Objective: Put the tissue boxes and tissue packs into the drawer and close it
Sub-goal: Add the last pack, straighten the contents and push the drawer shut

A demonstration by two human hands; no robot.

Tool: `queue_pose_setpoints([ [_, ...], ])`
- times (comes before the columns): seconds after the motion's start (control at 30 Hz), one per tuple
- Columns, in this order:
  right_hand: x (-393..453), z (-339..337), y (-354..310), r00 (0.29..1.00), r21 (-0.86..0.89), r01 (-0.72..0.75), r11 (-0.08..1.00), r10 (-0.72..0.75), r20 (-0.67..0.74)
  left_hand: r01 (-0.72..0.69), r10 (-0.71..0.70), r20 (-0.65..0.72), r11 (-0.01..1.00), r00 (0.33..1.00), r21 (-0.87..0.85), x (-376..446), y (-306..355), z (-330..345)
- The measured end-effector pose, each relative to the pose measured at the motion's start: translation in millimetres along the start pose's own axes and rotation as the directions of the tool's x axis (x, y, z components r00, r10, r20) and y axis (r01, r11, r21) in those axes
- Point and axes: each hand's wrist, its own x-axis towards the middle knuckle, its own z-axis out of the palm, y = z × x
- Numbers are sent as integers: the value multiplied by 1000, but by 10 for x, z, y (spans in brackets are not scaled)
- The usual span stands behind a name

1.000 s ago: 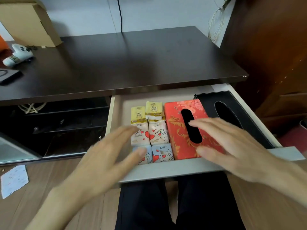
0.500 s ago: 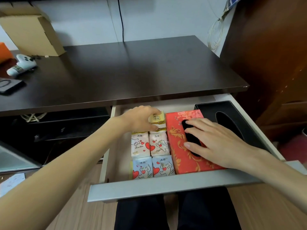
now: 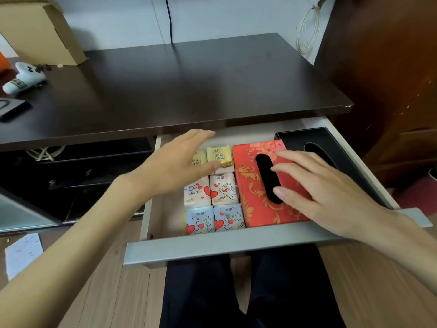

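Note:
The drawer under the dark desk stands pulled out. Inside lie several small tissue packs in two columns, yellow ones at the back. To their right sits a red patterned tissue box, then a black tissue box against the right wall. My left hand hovers open above the back packs, fingers spread, holding nothing. My right hand lies flat on the red box, fingers apart, covering part of its slot.
The dark desk top carries a cardboard box, a white game controller and a dark flat device at the left. A brown cabinet stands to the right. My dark-trousered legs sit below the drawer front.
My left hand reached to the yellow packs at the back, then lifted off them and opened. My right hand settled flat on the red box. The view shifted slightly.

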Motion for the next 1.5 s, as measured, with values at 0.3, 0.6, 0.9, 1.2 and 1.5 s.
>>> queue_pose_setpoints([
  [0.3,-691,241,31,999,-195,-40,980,44,14,50,-26,-215,993,976,104,-1567,143,622],
  [0.6,-171,381,314,989,-271,-36,962,-4,-146,32,91,-360,946,929,322,-983,-209,755],
  [0.9,637,554,643,953,-222,-118,968,47,-298,116,32,-402,933,915,340,-148,-520,612],
  [1.2,27,1235,504,682,456,-284,843,512,-522,184,-354,-501,916,790,-357,-887,-304,1286],
  [1.5,553,1435,618,590,560,-469,683,714,-377,218,-323,-422,935,847,-279,-417,-510,1433],
])
